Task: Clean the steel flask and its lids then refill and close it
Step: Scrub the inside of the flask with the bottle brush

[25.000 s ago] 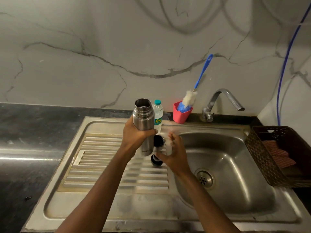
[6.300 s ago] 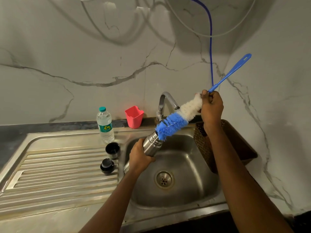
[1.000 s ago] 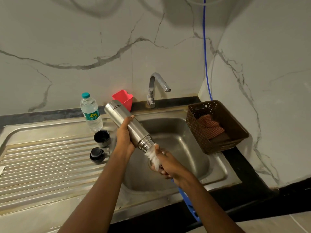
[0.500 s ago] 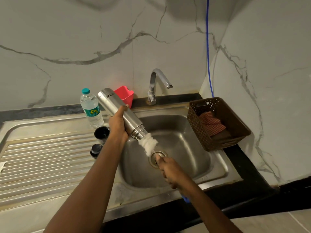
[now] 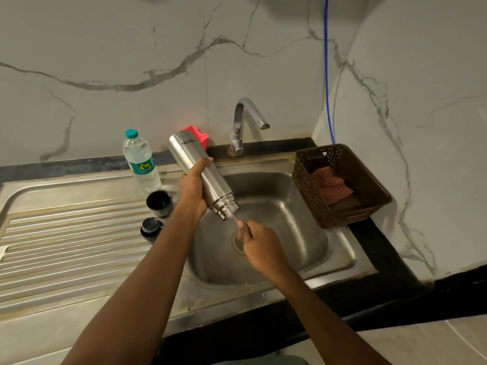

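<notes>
**Surface and room.** A dark stone bench (image 5: pixel 390 262) carries a steel sink unit set against white marble-veined walls (image 5: pixel 105 75) that meet in a corner at the right. The unit has a ribbed drainboard (image 5: pixel 66 233) on the left and a basin (image 5: pixel 295 233) on the right. A tap (image 5: pixel 246 119) stands behind the basin with its spout turned right. A blue hose (image 5: pixel 326 75) runs down the wall corner. Pale floor tile (image 5: pixel 421 343) shows below the bench edge.

**Task items.**
- One flask (image 5: pixel 203 175): held over the left edge of the basin, tilted, base up and to the left, mouth down and to the right.
- Two black lids: a cup lid (image 5: pixel 159 203), open side up, and a stopper (image 5: pixel 151 229), both on the drainboard just left of the basin, near each other.
- One brush (image 5: pixel 233 218): only a short piece of wire stem shows between the flask mouth and the right grip; the head is inside the flask.

**Grips.**
- Left grip (image 5: pixel 193 191): clamped round the flask body.
- Right grip (image 5: pixel 259 243): over the drain, fingers curled round the brush stem just below the flask mouth.

**Other items.**
- One water bottle (image 5: pixel 141 164), upright, capped, behind the lids.
- One red cup (image 5: pixel 196 133), partly hidden behind the flask base.
- One brown basket (image 5: pixel 308 196), right of the basin, holding one checked cloth (image 5: pixel 329 185).
</notes>
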